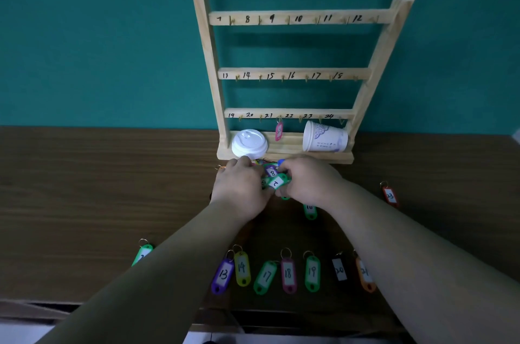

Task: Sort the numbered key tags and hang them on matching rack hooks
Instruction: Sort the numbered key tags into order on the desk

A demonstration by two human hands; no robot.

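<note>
Head view shows both hands meeting over a small heap of tags (260, 164) at the far edge of the worktop (112, 188), just before the foot of the rack (292, 18); the left hand (239, 188) and right hand (306, 183) have their fingers curled inward, and between them they seem to pinch tag 2 (277, 181), green, one hand at each end; tag 8 (271, 172), purple, lies just behind it, touching; tag 2's long axis runs roughly left to right, tilted a little, and its ring is hidden, so I cannot tell which end would go on a hook; both hands are equally near it; the rack stands straight beyond the grip, yet its rails in sight read 7 to 24 only, so the hook for 2 likely sits higher, out of frame, and the next move would call for a long lift upward; one pink tag (278, 131) hangs on the lowest rail; a sorted row (288, 273), 13 onward, lies along the near edge.
</note>
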